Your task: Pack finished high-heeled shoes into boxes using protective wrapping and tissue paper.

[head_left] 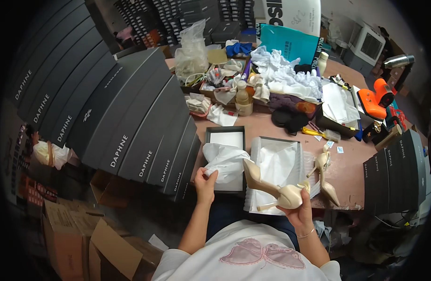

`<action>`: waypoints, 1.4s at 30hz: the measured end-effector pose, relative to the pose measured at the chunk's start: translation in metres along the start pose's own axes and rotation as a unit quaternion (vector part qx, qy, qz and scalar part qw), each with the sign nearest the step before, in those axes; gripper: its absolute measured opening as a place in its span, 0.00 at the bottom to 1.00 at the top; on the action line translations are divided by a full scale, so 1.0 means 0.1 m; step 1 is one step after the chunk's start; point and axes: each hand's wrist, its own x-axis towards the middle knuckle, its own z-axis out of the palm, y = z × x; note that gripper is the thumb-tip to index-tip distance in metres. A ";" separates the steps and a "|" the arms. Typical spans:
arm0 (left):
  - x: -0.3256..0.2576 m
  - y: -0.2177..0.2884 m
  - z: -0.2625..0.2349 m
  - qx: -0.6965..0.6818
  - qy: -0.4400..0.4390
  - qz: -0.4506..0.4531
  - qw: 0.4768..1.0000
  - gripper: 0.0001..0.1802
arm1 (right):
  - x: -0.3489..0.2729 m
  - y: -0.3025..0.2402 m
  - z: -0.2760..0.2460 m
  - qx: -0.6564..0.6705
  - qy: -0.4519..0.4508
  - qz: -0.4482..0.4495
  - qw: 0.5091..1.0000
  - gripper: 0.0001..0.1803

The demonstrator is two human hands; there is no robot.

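Observation:
My left hand [206,185] pinches a sheet of white tissue paper [224,161] by its lower edge. That crumpled sheet spreads over an open dark grey shoebox part [231,186]. In my right hand [299,214] is a beige high-heeled shoe [290,197], its pointed toe aimed up and left and its thin heel sticking out to the left. Below and behind that shoe lies a second dark-edged box part lined with white paper [277,159]. A matching beige shoe [326,188] rests on the table to the right, beside clear wrapping.
Stacked dark grey shoeboxes [145,110] tower at the left; a smaller stack [397,173] stands right. Far back on the pinkish table [351,166] are white cloths [290,75], a bottle [243,99], a yellow-handled brush [321,135] and an orange tool [372,104]. Cardboard cartons [65,239] sit lower left.

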 end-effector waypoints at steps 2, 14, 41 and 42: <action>-0.02 0.19 -0.20 0.267 -0.034 0.074 0.960 0.11 | -0.10 0.03 -0.19 0.012 -0.031 0.005 0.999 0.31; 0.05 0.28 -0.14 -0.236 0.071 -0.099 0.964 0.13 | -0.12 -0.18 0.21 -0.183 -0.204 -0.045 0.961 0.29; -0.13 0.83 0.05 0.543 -0.306 0.192 0.758 0.33 | 0.32 0.21 0.08 0.183 -0.094 0.075 0.976 0.30; -0.14 0.85 0.07 0.548 -0.313 0.188 0.752 0.32 | 0.31 0.19 0.07 0.185 -0.088 0.077 0.976 0.30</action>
